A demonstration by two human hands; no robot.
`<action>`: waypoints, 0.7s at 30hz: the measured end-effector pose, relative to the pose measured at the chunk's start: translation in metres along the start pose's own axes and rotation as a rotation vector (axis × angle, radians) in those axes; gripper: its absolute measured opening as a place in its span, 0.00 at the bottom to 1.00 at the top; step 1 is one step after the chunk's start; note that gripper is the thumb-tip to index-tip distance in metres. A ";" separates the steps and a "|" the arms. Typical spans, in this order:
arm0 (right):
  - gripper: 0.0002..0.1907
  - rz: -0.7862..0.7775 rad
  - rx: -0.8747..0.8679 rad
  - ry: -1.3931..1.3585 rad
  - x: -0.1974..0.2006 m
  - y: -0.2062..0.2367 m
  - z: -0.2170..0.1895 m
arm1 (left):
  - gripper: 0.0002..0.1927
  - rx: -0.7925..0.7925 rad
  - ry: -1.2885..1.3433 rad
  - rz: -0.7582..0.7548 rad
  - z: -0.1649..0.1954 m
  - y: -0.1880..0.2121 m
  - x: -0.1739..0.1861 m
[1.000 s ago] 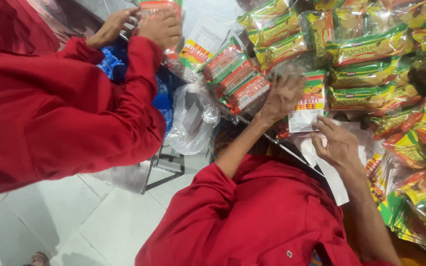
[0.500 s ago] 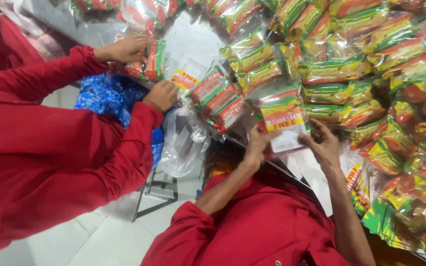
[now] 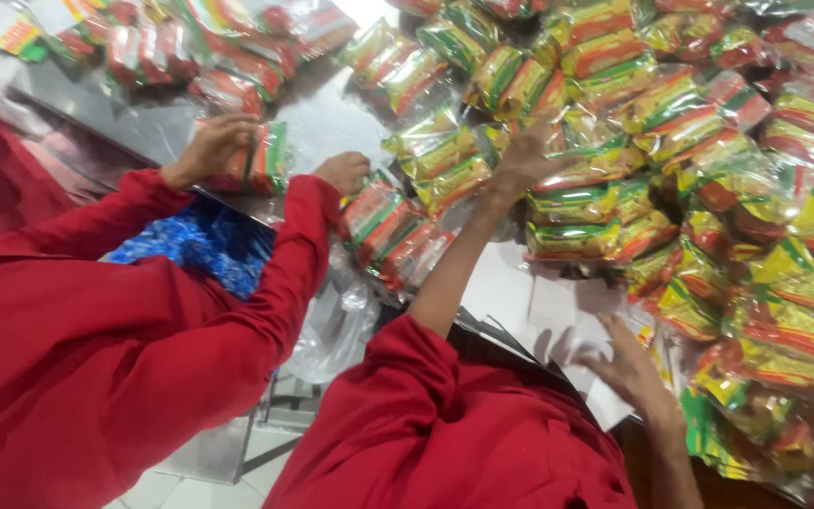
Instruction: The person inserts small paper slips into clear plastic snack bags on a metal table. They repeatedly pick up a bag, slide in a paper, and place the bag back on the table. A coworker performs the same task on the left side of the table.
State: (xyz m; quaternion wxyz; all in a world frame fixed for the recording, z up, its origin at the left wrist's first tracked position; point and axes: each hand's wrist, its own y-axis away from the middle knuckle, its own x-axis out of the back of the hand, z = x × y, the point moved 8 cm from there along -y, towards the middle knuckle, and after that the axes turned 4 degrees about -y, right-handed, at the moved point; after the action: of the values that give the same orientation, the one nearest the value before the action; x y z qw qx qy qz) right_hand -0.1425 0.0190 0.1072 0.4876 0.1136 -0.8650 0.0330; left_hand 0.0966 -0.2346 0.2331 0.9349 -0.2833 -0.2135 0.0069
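My left hand (image 3: pixel 528 155) reaches out from a red sleeve and lies with spread fingers on top of a green and yellow snack packet (image 3: pixel 584 168) in the big heap. It presses on the packet without gripping it. My right hand (image 3: pixel 626 369) rests flat, fingers apart, on a stack of white paper sheets (image 3: pixel 539 306) at the near edge of the table. Clear bags of red, green and yellow packets (image 3: pixel 398 236) lie just left of my left arm.
A co-worker in red stands at the left; one hand (image 3: pixel 209 141) holds a packet bundle (image 3: pixel 254 160), the other (image 3: pixel 343 172) rests beside it. Packets cover the steel table (image 3: pixel 327 118). A blue bag (image 3: pixel 204 245) and a clear plastic bag (image 3: pixel 336 320) hang below the edge.
Both my hands held one labelled packet before. Now my left hand has gone onto the heap and my right hand has dropped to the white sheets. The view has shifted over the table.
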 end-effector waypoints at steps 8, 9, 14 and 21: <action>0.47 -0.170 -0.051 0.200 -0.066 0.065 0.059 | 0.52 -0.066 -0.533 -0.521 0.004 0.000 -0.073; 0.42 -0.118 0.015 0.137 -0.069 0.067 0.061 | 0.53 -0.024 -0.540 -0.622 -0.008 0.002 -0.080; 0.33 -0.157 0.029 0.075 -0.092 0.071 0.084 | 0.44 0.070 -0.321 -0.736 -0.042 0.032 -0.104; 0.13 -0.119 -0.003 0.063 -0.093 0.072 0.083 | 0.49 0.298 -0.136 -0.733 -0.044 0.139 -0.150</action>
State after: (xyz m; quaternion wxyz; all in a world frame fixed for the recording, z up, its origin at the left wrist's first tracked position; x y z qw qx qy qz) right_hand -0.1815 0.0901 -0.0116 0.5160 0.1632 -0.8409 0.0064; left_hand -0.0071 -0.1615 0.0670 0.8900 -0.0488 -0.3586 -0.2774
